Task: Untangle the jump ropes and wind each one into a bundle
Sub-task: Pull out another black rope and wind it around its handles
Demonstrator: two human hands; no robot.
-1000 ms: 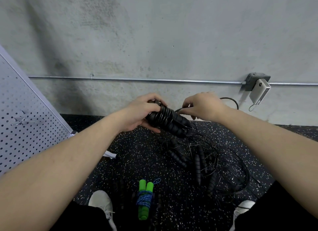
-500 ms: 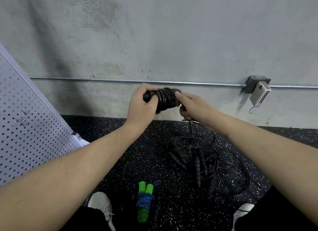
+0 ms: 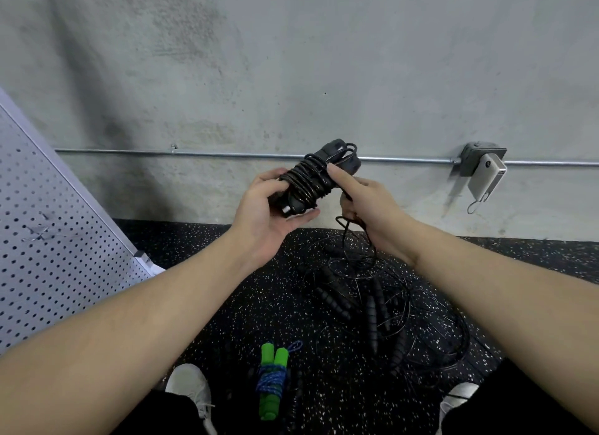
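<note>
A black jump rope bundle point(image 3: 316, 178), its cord wound round the two handles, is held up in front of the wall. My left hand point(image 3: 269, 207) grips its lower end, palm up. My right hand point(image 3: 363, 201) presses its forefinger on the coils while its other fingers curl round the loose cord end. That cord hangs down to a tangle of black jump ropes point(image 3: 372, 301) on the floor, with several black handles in it. A wound green-handled rope with blue cord point(image 3: 272, 379) lies on the floor near my feet.
A white pegboard panel point(image 3: 55, 249) leans at the left. A metal conduit pipe point(image 3: 194, 152) runs along the concrete wall to an outlet box with a white device point(image 3: 484, 175). My white shoes point(image 3: 191, 389) stand on the speckled black floor.
The bundle has tilted so its far end points up and right. My left hand has turned palm up under it. My right forefinger now lies across the coils.
</note>
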